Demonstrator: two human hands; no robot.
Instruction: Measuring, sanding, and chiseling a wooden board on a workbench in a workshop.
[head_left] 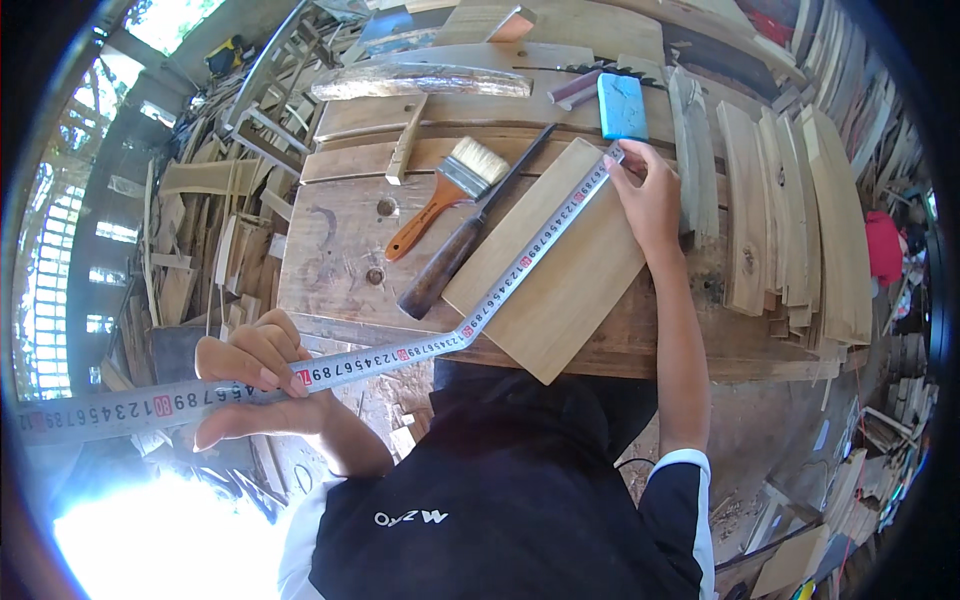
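A rectangular wooden board [572, 290] lies at a slant on the workbench, its lower corner reaching past the front edge. Across it runs a white tape measure blade [525, 262], bent where it leaves the board and stretching off to the far left. My right hand [645, 188] pinches the blade's end at the board's far edge. On the left, my left hand [262, 378] grips the blade between thumb and fingers, off the bench. Beside the board lie a wooden-handled file [445, 262] and a paintbrush [445, 195] with an orange handle. The tape's case is not visible.
A blue block [622, 106] sits beyond my right hand. Farther back rest a long rough wood piece [425, 82] and a toothed saw blade [640, 76]. Wooden planks [790, 210] stand along the bench's right side; scrap wood [215, 230] is heaped at left.
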